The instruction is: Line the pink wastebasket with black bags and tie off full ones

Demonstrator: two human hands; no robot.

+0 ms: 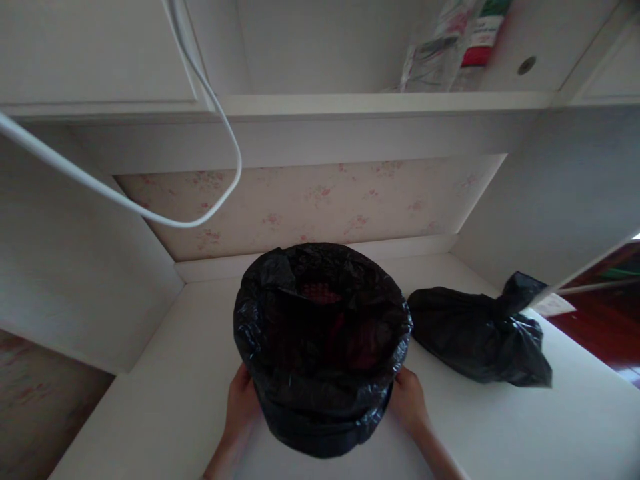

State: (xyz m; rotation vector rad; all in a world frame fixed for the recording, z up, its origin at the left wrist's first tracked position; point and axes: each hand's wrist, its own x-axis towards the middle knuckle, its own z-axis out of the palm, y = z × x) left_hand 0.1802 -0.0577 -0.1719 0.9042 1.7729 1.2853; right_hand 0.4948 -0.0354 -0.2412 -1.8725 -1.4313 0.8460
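Observation:
A round bin (320, 400) lined with a black plastic bag (280, 313) stands on the white desk (150, 400) in front of me. The bag's edge is folded over the bin's rim, and something dark red shows inside. My left hand (241, 400) presses against the bin's left side and my right hand (409, 399) against its right side, so both hold it between them. A tied, filled black bag (475, 337) lies on the desk just to the right of the bin, its knot pointing right.
White side panels close in the desk on the left and right, with floral wallpaper (310, 200) at the back. A shelf (380, 103) above carries plastic-wrapped items (450, 47). A white cable (220, 120) loops down at the upper left. Red-brown floor (605, 327) shows at the right.

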